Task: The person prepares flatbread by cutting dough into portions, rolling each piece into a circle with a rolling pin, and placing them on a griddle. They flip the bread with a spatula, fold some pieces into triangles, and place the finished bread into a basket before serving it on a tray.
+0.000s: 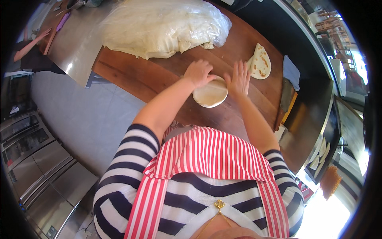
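Note:
A round, flat disc of pale dough lies on the wooden worktop, between and partly beneath my hands. My left hand bends over its far left edge, fingers curled; what lies under the palm is hidden. On the disc's right edge rests my right hand, its fingers stretched forward and nearly flat. Just beyond it sits a folded flatbread with browned spots. Farther back, a large mass of dough is draped in clear plastic wrap.
A blue-grey cloth and a broad-bladed tool lie along the worktop's right edge. Beside them is a dark metal surface. Several folded flatbreads lie at lower right. Another person's arm shows at a steel counter on the left.

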A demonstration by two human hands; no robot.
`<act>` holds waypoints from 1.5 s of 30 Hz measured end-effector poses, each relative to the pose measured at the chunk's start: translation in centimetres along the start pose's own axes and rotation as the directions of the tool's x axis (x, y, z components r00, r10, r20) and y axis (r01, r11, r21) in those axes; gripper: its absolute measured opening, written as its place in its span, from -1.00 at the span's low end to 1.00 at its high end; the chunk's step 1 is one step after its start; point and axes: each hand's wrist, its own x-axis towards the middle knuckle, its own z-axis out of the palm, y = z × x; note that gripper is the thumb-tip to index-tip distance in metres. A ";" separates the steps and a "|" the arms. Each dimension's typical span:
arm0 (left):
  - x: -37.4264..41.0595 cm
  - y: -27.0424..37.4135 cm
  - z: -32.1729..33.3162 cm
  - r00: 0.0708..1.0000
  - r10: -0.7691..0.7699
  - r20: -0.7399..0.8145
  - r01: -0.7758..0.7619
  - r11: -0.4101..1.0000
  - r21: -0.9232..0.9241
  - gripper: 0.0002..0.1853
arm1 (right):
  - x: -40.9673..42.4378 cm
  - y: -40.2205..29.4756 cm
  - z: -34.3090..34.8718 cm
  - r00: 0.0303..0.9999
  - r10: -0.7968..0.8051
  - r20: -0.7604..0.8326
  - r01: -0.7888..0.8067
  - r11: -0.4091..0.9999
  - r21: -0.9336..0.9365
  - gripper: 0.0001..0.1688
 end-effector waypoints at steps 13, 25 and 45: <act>-14.0 4.6 -2.7 0.952 -0.303 -0.044 0.302 0.953 -0.015 -0.50 | -12.4 -4.1 -4.4 0.973 -0.052 0.224 0.023 0.991 0.129 -0.27; 0.0 -3.9 -1.0 0.954 -0.210 -0.215 0.218 0.976 0.013 -0.72 | 8.6 -0.8 1.4 0.988 0.105 -0.111 -0.102 0.994 0.038 -0.19; -13.3 4.1 -2.9 0.956 -0.286 0.058 0.285 0.958 0.031 -0.28 | -11.2 -4.5 -4.3 0.972 0.009 0.235 -0.032 0.995 0.093 -0.24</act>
